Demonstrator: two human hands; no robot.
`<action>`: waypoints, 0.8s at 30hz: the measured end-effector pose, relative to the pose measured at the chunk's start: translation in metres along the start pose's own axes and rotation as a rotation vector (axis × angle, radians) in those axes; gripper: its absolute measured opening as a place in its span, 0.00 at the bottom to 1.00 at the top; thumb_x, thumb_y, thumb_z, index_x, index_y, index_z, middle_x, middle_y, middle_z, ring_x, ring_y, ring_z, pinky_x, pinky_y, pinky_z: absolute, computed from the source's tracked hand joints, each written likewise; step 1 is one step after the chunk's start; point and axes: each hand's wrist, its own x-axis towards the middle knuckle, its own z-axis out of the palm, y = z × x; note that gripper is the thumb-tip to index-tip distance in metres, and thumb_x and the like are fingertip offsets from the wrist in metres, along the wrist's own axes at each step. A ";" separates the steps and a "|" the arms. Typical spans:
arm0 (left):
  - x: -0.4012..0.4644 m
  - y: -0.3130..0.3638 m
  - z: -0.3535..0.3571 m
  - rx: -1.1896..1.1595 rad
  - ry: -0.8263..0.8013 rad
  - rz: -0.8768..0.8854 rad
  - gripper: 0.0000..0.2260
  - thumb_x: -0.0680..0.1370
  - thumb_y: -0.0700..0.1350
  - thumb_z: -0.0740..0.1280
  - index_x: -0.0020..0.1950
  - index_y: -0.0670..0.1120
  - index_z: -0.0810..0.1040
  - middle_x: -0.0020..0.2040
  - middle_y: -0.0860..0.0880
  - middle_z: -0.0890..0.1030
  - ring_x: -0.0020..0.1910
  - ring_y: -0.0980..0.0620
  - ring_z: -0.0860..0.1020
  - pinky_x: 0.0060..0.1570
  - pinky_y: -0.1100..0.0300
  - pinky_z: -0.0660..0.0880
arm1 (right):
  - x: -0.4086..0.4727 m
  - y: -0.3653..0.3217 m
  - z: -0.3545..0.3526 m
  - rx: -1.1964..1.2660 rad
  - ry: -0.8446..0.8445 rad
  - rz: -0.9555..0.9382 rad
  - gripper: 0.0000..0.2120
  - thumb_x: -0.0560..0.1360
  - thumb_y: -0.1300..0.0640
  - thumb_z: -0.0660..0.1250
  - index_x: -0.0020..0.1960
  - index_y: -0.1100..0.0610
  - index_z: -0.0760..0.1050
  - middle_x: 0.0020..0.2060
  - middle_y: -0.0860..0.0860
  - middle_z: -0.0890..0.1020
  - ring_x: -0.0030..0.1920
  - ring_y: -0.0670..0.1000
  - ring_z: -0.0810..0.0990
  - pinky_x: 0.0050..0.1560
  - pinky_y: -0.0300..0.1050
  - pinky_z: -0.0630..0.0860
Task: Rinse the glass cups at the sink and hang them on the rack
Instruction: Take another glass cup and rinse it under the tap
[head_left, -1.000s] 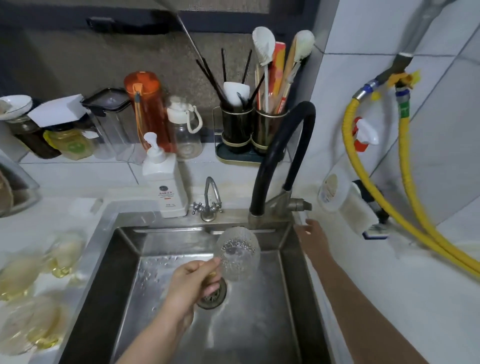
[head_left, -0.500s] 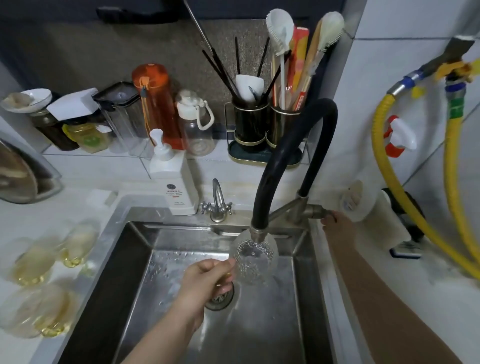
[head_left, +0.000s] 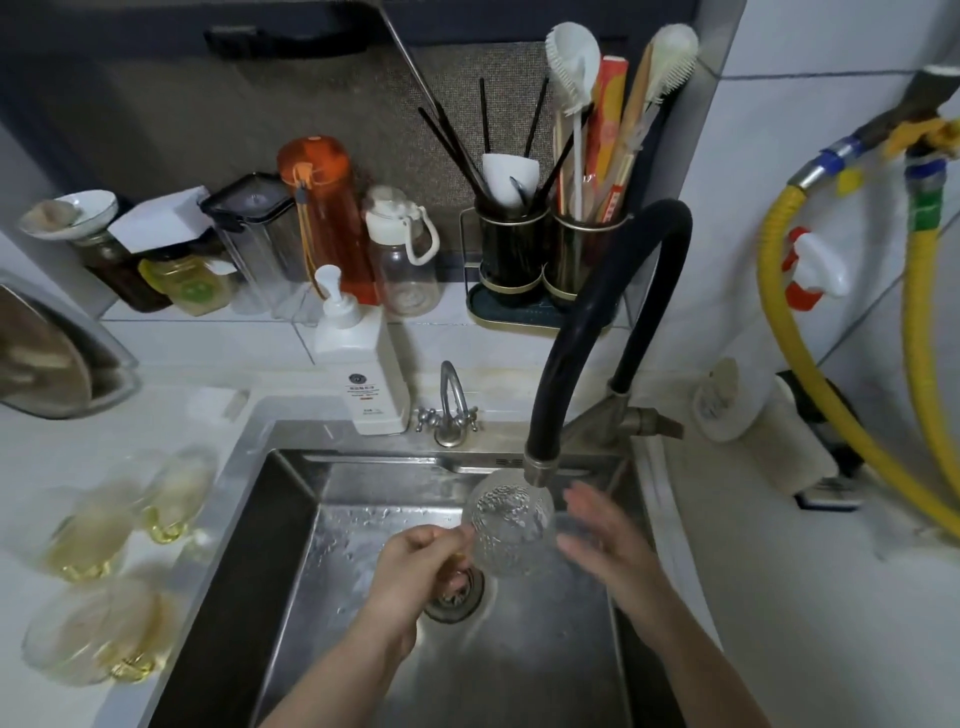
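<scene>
My left hand (head_left: 415, 564) pinches the stem of a glass cup (head_left: 509, 525), holding it over the sink (head_left: 291, 519) just under the black faucet's nozzle (head_left: 537, 470). My right hand (head_left: 602, 535) is beside the bowl, fingers spread and blurred — whether it touches, I cannot tell. More cups (head_left: 98, 571) lie on the counter to the left.

Four glass cups (head_left: 511, 522), two hands (head_left: 415, 564).
</scene>
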 end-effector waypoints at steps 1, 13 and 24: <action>0.001 -0.001 -0.002 0.016 -0.003 -0.002 0.08 0.73 0.41 0.72 0.36 0.40 0.76 0.37 0.38 0.78 0.39 0.44 0.77 0.40 0.55 0.76 | -0.004 0.005 0.009 -0.018 -0.104 0.005 0.35 0.71 0.53 0.72 0.72 0.41 0.58 0.64 0.36 0.67 0.61 0.34 0.70 0.51 0.28 0.70; 0.002 0.006 -0.009 0.382 -0.355 0.241 0.27 0.73 0.44 0.72 0.68 0.59 0.66 0.58 0.57 0.77 0.49 0.69 0.77 0.54 0.68 0.75 | -0.013 -0.002 0.057 -0.149 0.182 -0.286 0.30 0.66 0.50 0.77 0.65 0.47 0.70 0.57 0.41 0.80 0.58 0.39 0.78 0.56 0.34 0.74; 0.005 -0.007 -0.011 0.416 -0.410 0.386 0.21 0.77 0.39 0.67 0.60 0.62 0.68 0.53 0.64 0.76 0.42 0.71 0.78 0.44 0.72 0.74 | -0.023 -0.007 0.058 -0.083 0.205 -0.298 0.21 0.70 0.51 0.71 0.60 0.57 0.74 0.52 0.53 0.81 0.53 0.52 0.81 0.52 0.47 0.77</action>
